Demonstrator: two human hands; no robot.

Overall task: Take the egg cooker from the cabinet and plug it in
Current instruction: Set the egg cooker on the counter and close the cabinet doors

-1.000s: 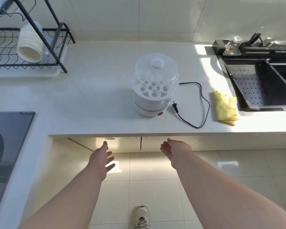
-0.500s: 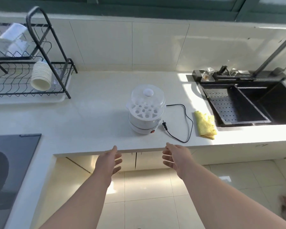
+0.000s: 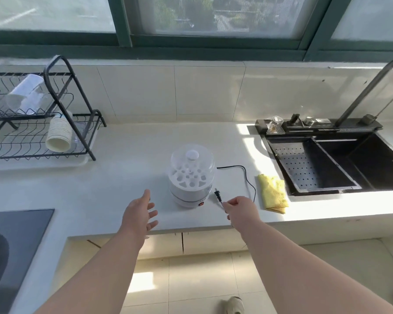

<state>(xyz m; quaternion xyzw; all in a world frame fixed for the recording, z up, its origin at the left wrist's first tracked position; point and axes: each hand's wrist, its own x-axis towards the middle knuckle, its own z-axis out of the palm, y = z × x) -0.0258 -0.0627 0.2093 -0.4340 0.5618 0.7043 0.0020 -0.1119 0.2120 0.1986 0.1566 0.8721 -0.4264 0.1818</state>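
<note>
Two bare hands out over the white stone countertop point(image 3: 123, 177). Left hand point(image 3: 140, 213) hovering open, fingers spread wide, palm turned inward, holding nothing, just left of and apart from the white egg cooker with the clear domed lid point(image 3: 191, 175). Right hand point(image 3: 239, 208) curled narrow, thumb and forefinger pinched together right at the thin black power cord point(image 3: 247, 180), just behind the black two-pin plug point(image 3: 217, 195); cannot tell for certain whether the pinch has actually closed on the cord or only touches it. Plug lying flat on the counter, just beside the cooker's base on its right side, prongs pointing away from the viewer. Cord looping from the back of the cooker out to the right, then curving back toward the fingers.

Egg cooker standing upright near the middle of the counter, perforated egg tray visible through the lid, small orange switch point(image 3: 201, 203) on the front of the base. Folded yellow cloth point(image 3: 273, 192) lying to the right, near the cord loop, beside the black sink point(image 3: 372, 159) with its perforated drain tray point(image 3: 304, 166). Black wire dish rack point(image 3: 39, 123) far left, well apart, with a ribbed cream cup point(image 3: 59, 134) lying on its side. Dark glass cooktop point(image 3: 14, 241) at the near left edge. Sunlight bright across the right end of the counter.
</note>
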